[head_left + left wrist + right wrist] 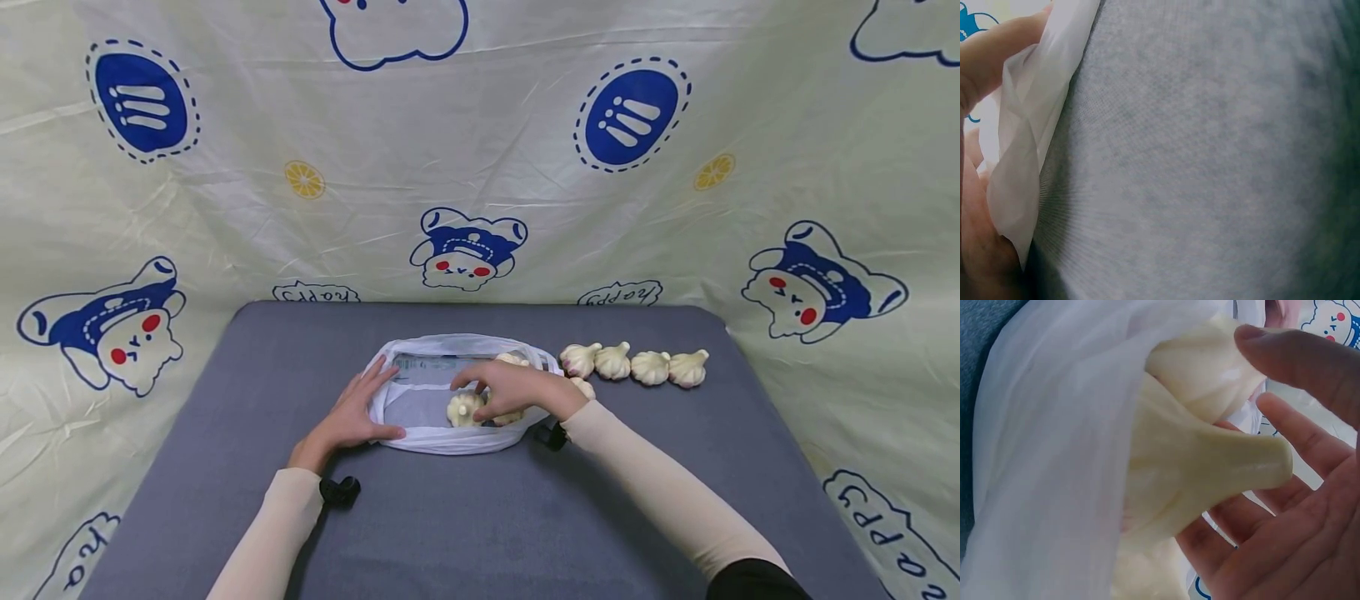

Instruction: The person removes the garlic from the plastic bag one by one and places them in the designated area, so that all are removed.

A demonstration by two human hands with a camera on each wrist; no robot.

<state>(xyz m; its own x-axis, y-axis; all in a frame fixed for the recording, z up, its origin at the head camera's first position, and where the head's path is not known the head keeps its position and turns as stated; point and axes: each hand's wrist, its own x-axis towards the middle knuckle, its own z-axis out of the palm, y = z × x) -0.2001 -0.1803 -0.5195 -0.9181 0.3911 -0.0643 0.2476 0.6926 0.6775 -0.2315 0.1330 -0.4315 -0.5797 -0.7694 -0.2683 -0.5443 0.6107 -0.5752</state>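
Note:
A white plastic bag (450,442) lies on its base with its mouth spread wide. My left hand (358,408) rests at its left rim, thumb and fingers spread apart along the plastic; in the left wrist view the white film (1029,144) partly covers that hand. My right hand (513,387) reaches over the right rim into the bag. Beneath its fingers is a garlic bulb (462,410), with more bulbs beside it. In the right wrist view a garlic stalk (1241,456) stands between thumb and fingers, which are apart and not closed round it.
Several garlic bulbs (613,361) form a row on the grey table (450,533) right of the bag. One more bulb (582,388) sits by the bag's right rim, partly behind my right wrist. A printed cloth (495,167) hangs behind the table.

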